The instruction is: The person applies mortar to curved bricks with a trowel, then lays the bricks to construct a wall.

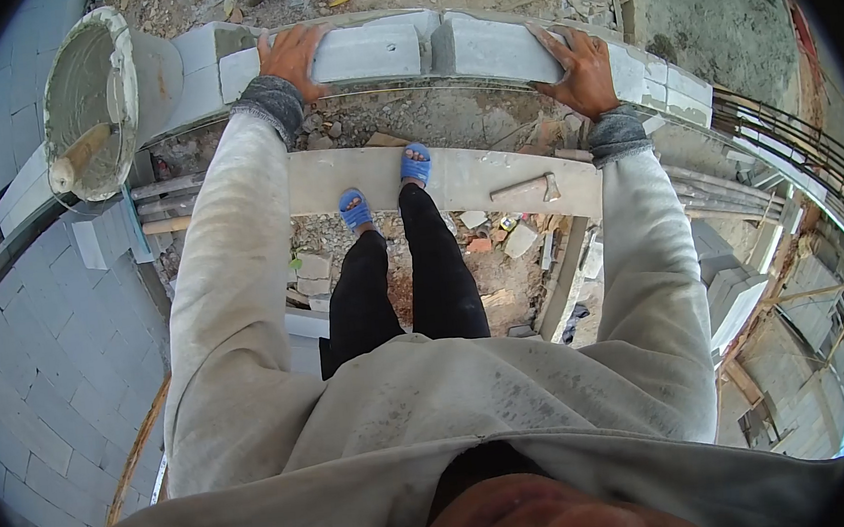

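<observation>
A row of pale grey concrete blocks (366, 54) forms a low wall in front of me. My left hand (294, 62) is on the wall at the left end of one block, with its fingers over the far edge and its thumb near the close edge. Farther right, my right hand (581, 69) spans the end of another block (502, 48), its thumb and fingers apart across the block's width. Between these two blocks is a narrow grey joint. A mortar-coated bucket (160, 81) stands on the wall left of my left hand, with a wooden handle (84, 158) sticking out.
I stand in blue sandals on a plank (334, 171). A hatchet-like hammer (528, 189) lies on the plank to the right. Poles (171, 205) run beneath it, and rubble (500, 242) lies below. Steel bars (782, 132) extend from the wall's right end. A block wall (60, 375) rises at left.
</observation>
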The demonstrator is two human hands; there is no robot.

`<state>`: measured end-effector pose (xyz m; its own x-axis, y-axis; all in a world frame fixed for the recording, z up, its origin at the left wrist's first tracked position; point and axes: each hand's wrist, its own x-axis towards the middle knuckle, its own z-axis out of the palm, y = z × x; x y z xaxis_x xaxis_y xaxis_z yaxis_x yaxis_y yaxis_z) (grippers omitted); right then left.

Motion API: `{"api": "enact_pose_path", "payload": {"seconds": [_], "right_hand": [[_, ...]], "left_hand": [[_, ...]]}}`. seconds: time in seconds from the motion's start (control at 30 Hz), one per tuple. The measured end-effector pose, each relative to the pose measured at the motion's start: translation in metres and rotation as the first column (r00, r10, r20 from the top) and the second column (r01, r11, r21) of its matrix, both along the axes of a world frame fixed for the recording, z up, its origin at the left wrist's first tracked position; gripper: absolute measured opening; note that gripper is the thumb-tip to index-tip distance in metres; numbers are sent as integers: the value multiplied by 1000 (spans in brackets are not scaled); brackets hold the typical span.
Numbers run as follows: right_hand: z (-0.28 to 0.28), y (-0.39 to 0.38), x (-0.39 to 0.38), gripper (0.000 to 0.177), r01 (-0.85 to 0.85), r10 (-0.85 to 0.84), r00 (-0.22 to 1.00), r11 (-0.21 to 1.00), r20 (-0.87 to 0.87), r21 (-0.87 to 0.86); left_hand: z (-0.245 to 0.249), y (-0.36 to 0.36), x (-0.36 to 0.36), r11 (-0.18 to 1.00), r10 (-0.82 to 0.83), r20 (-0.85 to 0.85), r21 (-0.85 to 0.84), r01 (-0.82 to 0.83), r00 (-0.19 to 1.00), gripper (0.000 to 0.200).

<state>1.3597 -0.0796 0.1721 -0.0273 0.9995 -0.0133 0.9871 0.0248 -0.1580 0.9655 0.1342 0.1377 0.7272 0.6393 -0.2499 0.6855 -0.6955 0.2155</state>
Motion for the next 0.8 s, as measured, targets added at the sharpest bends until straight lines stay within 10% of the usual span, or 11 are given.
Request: {"api": "enact_pose_path", "payload": {"seconds": [0.43,0.53,0.63,0.8], "right_hand": [[208,-40,5,95,-19,-5,996,964,87,266],[261,-76,-27,96,47,-75,993,961,90,274],[291,-118,-65,95,183,-178,983,918,-45,353],[272,-180,-141,96,652,-598,758,697,-258,299]], "left_hand": [[6,5,-18,997,59,38,-53,-57,998,102],[43,-26,-15,971,211,412,12,-237,886,88],[87,-93,-11,957,289,716,-200,-211,635,63],[138,-256,13,645,460,566,-743,181,684,45]]}}
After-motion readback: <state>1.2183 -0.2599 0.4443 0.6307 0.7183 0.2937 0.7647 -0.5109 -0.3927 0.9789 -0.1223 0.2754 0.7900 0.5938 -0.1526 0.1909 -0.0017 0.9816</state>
